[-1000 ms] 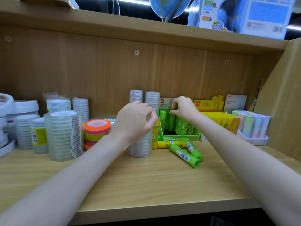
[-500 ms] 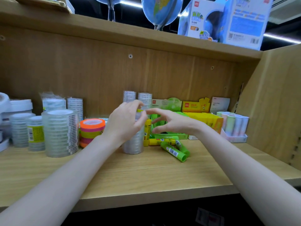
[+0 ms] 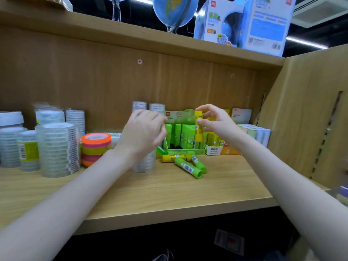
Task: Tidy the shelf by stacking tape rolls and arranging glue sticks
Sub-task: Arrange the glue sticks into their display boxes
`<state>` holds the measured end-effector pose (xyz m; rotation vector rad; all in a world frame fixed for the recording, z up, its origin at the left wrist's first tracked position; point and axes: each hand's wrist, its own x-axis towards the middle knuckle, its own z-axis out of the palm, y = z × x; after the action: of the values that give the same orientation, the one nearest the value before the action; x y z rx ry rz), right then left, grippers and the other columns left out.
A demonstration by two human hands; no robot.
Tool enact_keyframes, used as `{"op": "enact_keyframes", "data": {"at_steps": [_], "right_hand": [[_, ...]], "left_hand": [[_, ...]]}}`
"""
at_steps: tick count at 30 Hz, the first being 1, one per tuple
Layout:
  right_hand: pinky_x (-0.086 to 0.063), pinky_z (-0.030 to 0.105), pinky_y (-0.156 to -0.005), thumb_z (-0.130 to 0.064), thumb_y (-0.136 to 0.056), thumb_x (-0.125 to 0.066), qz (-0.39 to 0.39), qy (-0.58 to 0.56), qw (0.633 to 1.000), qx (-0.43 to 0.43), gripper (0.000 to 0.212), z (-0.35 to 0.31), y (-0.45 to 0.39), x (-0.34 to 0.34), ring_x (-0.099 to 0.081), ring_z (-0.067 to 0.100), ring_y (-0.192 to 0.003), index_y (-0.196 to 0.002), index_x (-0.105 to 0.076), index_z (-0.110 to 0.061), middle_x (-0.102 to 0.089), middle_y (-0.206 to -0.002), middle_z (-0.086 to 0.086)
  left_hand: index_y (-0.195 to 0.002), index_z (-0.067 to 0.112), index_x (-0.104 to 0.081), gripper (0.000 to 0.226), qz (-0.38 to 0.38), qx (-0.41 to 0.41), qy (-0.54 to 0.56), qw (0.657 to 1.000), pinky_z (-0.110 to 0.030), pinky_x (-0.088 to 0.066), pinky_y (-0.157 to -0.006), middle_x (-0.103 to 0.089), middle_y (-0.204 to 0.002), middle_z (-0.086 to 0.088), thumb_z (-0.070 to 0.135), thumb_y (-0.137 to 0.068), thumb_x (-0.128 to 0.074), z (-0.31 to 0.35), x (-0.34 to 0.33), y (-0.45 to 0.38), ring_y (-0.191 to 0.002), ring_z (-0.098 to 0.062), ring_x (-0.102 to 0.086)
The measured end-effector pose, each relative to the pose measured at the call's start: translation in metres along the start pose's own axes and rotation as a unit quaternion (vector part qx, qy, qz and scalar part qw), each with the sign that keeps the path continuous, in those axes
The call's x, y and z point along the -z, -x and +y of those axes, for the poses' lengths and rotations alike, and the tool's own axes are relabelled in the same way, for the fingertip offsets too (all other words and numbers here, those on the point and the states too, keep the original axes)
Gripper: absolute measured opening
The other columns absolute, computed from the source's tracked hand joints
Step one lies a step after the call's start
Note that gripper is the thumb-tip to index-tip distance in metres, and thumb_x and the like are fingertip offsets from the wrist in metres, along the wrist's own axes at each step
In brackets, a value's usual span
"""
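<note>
Yellow glue stick (image 3: 198, 127), light, rigid, smooth plastic, pinched upright at mid-barrel by right hand (image 3: 219, 123); left hand (image 3: 143, 134) loosely curled, holding nothing visible.

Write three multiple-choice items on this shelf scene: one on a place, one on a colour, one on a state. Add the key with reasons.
1. Where do the loose glue sticks lie?
A. in front of the green box
B. on the upper shelf
C. on the tape stack

2. What colour is the glue stick in the right hand?
A. blue
B. yellow
C. white

3. How is that yellow glue stick held?
A. flat
B. upside down in the box
C. roughly upright

Key: 1 A, they lie on the shelf board before the box; 2 B, its body is yellow; 3 C, it stands in the grip.
</note>
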<state>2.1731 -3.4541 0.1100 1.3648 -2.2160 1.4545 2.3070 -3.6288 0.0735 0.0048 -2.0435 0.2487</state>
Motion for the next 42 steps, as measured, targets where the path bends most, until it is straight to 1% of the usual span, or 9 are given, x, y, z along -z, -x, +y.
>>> {"op": "enact_keyframes", "data": {"at_steps": [5,11,18,21,24,27,31,36,42], "right_hand": [[-0.053,0.046,-0.082,-0.012,-0.084,-0.064,0.062,0.065,0.996,0.030,0.019,0.011,-0.014,-0.002,-0.062,0.029,-0.089,-0.096,-0.052,-0.020,-0.058,-0.088,0.003],[-0.050,0.026,-0.054,-0.016,-0.094,-0.052,0.138,-0.010,0.990,-0.028,0.023,0.027,-0.016,0.021,-0.055,0.016,-0.074,-0.111,-0.036,-0.016,-0.051,-0.094,0.003],[-0.037,0.025,-0.057,-0.026,-0.077,-0.074,0.056,0.234,0.966,-0.098,0.024,0.034,-0.011,0.040,-0.051,0.017,-0.078,-0.076,-0.054,-0.012,-0.052,-0.072,-0.005],[-0.040,0.025,-0.069,-0.019,-0.079,-0.072,-0.013,0.268,0.958,-0.101,0.011,0.031,-0.016,0.039,-0.055,0.018,-0.090,-0.085,-0.064,-0.013,-0.059,-0.109,0.005],[-0.035,0.020,-0.054,-0.011,-0.084,-0.063,-0.035,0.306,0.948,-0.080,0.015,0.033,-0.025,0.033,-0.043,0.006,-0.065,-0.098,-0.066,-0.011,-0.051,-0.133,0.011],[-0.035,0.026,-0.062,-0.012,-0.082,-0.066,-0.031,0.338,0.939,-0.063,0.039,0.040,-0.032,0.023,-0.047,0.018,-0.078,-0.119,-0.051,-0.009,-0.055,-0.116,0.014],[-0.033,0.028,-0.050,-0.011,-0.080,-0.069,0.030,0.315,0.948,-0.038,0.041,0.048,-0.034,0.014,-0.049,0.027,-0.072,-0.104,-0.036,-0.011,-0.050,-0.081,0.011],[-0.041,0.038,-0.078,-0.020,-0.086,-0.063,0.040,0.416,0.908,0.009,0.023,0.064,-0.030,0.007,-0.047,0.028,-0.100,-0.102,-0.051,-0.009,-0.057,-0.102,0.010],[-0.033,0.042,-0.092,-0.025,-0.090,-0.059,0.048,0.387,0.921,0.000,0.017,0.077,-0.028,0.008,-0.039,0.026,-0.116,-0.102,-0.060,-0.013,-0.055,-0.118,0.004]], "left_hand": [[-0.072,0.014,-0.066,0.028,-0.043,-0.016,-0.032,0.998,-0.031,-0.032,-0.082,-0.067,-0.079,0.001,0.022,-0.081,-0.040,-0.003,-0.004,0.004,-0.075,-0.022,-0.062],[-0.070,0.012,-0.066,0.027,-0.046,-0.077,-0.061,0.994,-0.034,-0.036,-0.079,-0.067,-0.078,-0.002,0.019,-0.079,-0.041,0.016,-0.002,-0.009,-0.072,-0.024,-0.061],[-0.072,0.008,-0.065,0.034,-0.148,-0.179,-0.025,0.972,-0.032,-0.052,-0.056,-0.065,-0.077,-0.008,0.021,-0.075,-0.034,0.041,-0.027,-0.018,-0.071,-0.026,-0.060],[-0.089,0.008,-0.066,0.034,-0.199,-0.158,-0.014,0.967,-0.030,-0.052,-0.065,-0.064,-0.097,-0.008,0.021,-0.084,-0.035,0.043,-0.034,-0.011,-0.081,-0.024,-0.060],[-0.114,0.010,-0.056,0.030,-0.265,-0.114,0.017,0.957,-0.038,-0.046,-0.087,-0.051,-0.123,-0.005,0.022,-0.094,-0.037,0.044,-0.043,-0.004,-0.107,-0.023,-0.052],[-0.116,0.010,-0.055,0.032,-0.301,-0.091,0.027,0.949,-0.037,-0.045,-0.086,-0.054,-0.117,-0.006,0.023,-0.095,-0.035,0.047,-0.046,-0.002,-0.104,-0.023,-0.055],[-0.115,0.011,-0.055,0.033,-0.302,-0.075,0.026,0.950,-0.036,-0.048,-0.082,-0.058,-0.108,-0.005,0.024,-0.095,-0.033,0.047,-0.047,-0.002,-0.100,-0.022,-0.057],[-0.116,0.012,-0.055,0.033,-0.300,-0.075,0.034,0.950,-0.038,-0.048,-0.082,-0.059,-0.109,-0.004,0.024,-0.095,-0.033,0.045,-0.046,-0.002,-0.100,-0.022,-0.057],[-0.117,0.013,-0.055,0.033,-0.299,-0.072,0.040,0.951,-0.038,-0.048,-0.083,-0.059,-0.111,-0.004,0.025,-0.096,-0.032,0.046,-0.047,-0.002,-0.101,-0.022,-0.057]]}}
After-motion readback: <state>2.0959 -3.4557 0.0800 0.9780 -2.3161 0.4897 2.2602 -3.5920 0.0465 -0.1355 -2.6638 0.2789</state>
